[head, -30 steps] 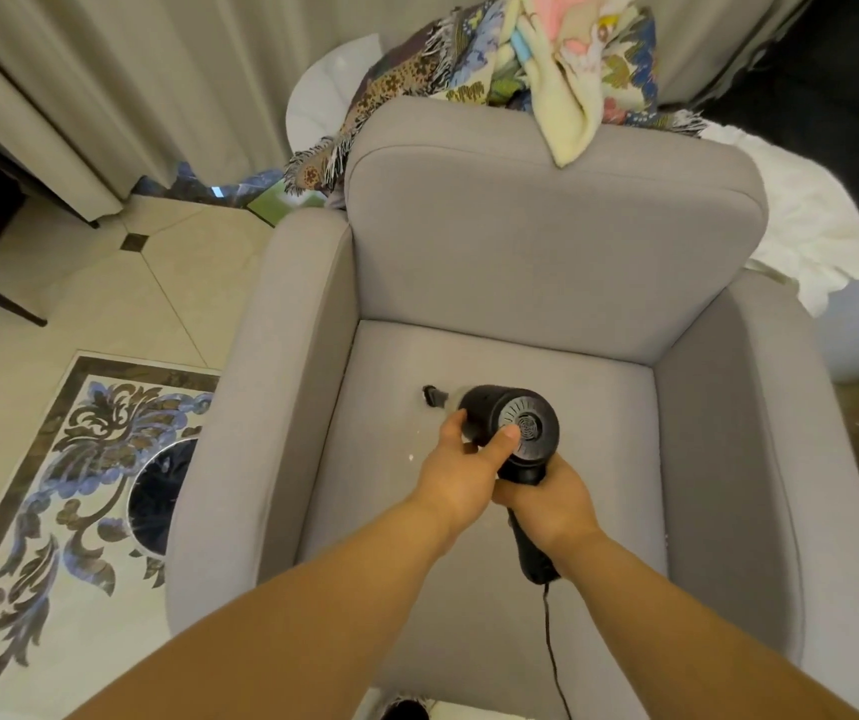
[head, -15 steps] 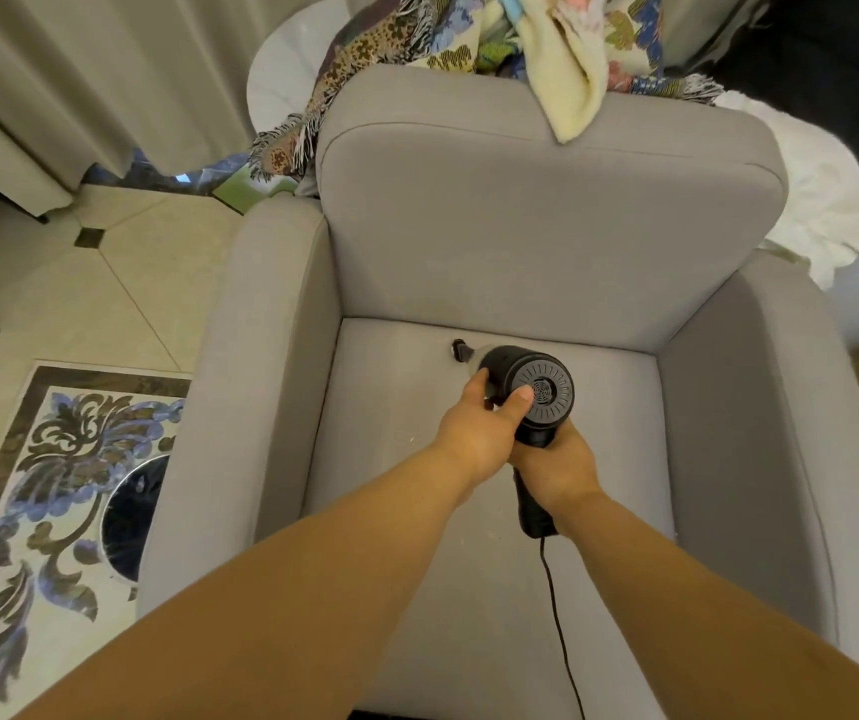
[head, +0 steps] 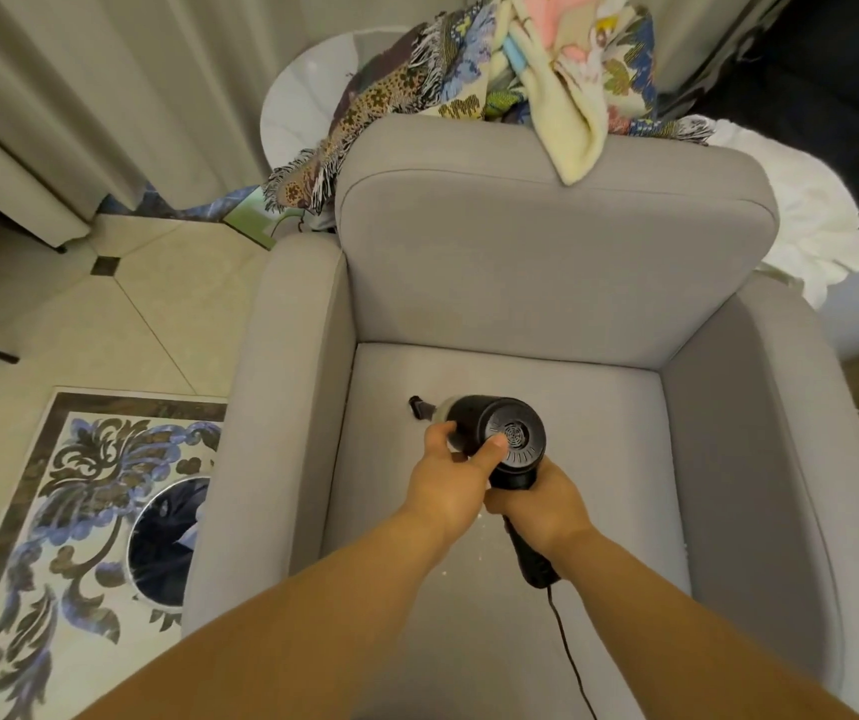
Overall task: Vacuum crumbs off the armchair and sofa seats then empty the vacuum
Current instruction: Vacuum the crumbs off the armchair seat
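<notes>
Floor [head: 121,314] and patterned rug [head: 84,511] sit left of the armchair [head: 557,262]. Left armrest [head: 271,407] walls that side of the seat [head: 599,459]. Nozzle [head: 419,407] points up-left, tip touching the seat near the back-left corner, close to the armrest and just short of the backrest seam.

Vacuum [head: 508,441] long axis runs from that tip down-right to the rear vent facing the camera; handle drops toward the front edge, cord [head: 570,657] trails off it.

Left hand [head: 448,475] wraps the barrel, thumb up on the vent rim. Right hand [head: 541,504] grasps the handle below it, just right of the left. Left hand is nearer the nozzle.

Few pale crumbs [head: 461,563] lie on the seat under the forearms, nearer than the nozzle, so my guess is the next stroke pulls back toward the front.

Room: tight left and behind, open seat to the right as far as the right armrest [head: 760,459]. Throws [head: 469,75] hang over the backrest top, clear of the seat.
</notes>
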The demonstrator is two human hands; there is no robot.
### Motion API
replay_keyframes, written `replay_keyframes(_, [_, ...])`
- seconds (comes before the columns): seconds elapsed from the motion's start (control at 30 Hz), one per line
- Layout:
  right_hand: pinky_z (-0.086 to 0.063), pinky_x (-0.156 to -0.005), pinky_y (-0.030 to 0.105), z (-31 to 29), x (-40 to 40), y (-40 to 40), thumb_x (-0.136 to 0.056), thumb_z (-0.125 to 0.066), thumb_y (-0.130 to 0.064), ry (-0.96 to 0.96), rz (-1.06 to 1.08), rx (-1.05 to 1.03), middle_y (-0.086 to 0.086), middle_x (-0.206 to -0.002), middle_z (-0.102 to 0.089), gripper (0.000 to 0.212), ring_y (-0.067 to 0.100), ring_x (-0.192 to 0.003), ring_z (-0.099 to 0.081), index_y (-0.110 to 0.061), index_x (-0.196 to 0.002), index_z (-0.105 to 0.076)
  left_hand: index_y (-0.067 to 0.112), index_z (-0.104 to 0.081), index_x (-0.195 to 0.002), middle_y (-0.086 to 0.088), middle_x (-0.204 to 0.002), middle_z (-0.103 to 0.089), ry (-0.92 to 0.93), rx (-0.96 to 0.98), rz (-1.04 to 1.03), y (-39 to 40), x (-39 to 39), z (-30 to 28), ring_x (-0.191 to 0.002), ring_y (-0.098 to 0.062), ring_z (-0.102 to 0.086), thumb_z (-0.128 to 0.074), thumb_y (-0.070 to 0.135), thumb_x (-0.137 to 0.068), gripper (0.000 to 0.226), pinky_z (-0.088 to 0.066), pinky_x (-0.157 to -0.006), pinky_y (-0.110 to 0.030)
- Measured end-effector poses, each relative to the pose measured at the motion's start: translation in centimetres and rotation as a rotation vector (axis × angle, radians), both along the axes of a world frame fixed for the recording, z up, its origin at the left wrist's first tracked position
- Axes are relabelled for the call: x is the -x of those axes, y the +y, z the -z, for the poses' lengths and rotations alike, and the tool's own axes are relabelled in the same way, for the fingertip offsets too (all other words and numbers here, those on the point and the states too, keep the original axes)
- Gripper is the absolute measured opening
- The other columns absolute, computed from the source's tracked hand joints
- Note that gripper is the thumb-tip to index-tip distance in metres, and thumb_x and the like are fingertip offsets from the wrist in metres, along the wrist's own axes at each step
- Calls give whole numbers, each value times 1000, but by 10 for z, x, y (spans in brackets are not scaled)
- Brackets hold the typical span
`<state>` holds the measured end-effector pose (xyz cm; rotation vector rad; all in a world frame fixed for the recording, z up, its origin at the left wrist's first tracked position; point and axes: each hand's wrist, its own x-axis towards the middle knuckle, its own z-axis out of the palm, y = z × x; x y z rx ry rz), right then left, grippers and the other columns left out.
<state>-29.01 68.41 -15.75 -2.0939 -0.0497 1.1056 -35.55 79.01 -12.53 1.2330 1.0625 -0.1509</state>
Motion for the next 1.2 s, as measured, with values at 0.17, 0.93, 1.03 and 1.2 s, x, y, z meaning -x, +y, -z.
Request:
replay_keyframes(0.17, [-55,-80,39,-5,-12,3,-71,-76,-13,-58,58,-20,-4,-95,-72,45,20,-89,-66,-31,-110,-61,28,-27,-144,-4,-131,-56,-27,-13,66,4,-15,-4,-115,-20,-55,-57,47,-89,65,-41,-90,-29])
replay_keyframes(0.93, [-56,-78,43,-14,15,-42,-74,-74,-7,-47,189,42,6,-92,-71,48,27,-82,-65,-25,-116,-60,37,-14,-150,-2,-146,-44,-43,-1,292,-29,-2,-3,-132,-22,-43,-52,49,-91,72,-34,-100,-28])
replay_keyframes(1.03, [-56,-82,46,-8,21,-47,-74,-74,-7,-34,207,42,6,-95,-71,50,27,-84,-64,-26,-117,-59,36,-14,-150,-2,-146,-43,-30,0,309,-36,1,2,-132,-23,-42,-50,48,-92,69,-35,-101,-29])
replay_keyframes(1.2, [-57,-81,45,-3,46,-48,-72,-75,-7,10,183,39,3,-93,-72,49,27,-85,-66,-29,-114,-60,37,-15,-150,-1,-144,-46,-22,-32,282,-37,32,8,-131,-22,-43,-52,48,-91,70,-34,-97,-26])
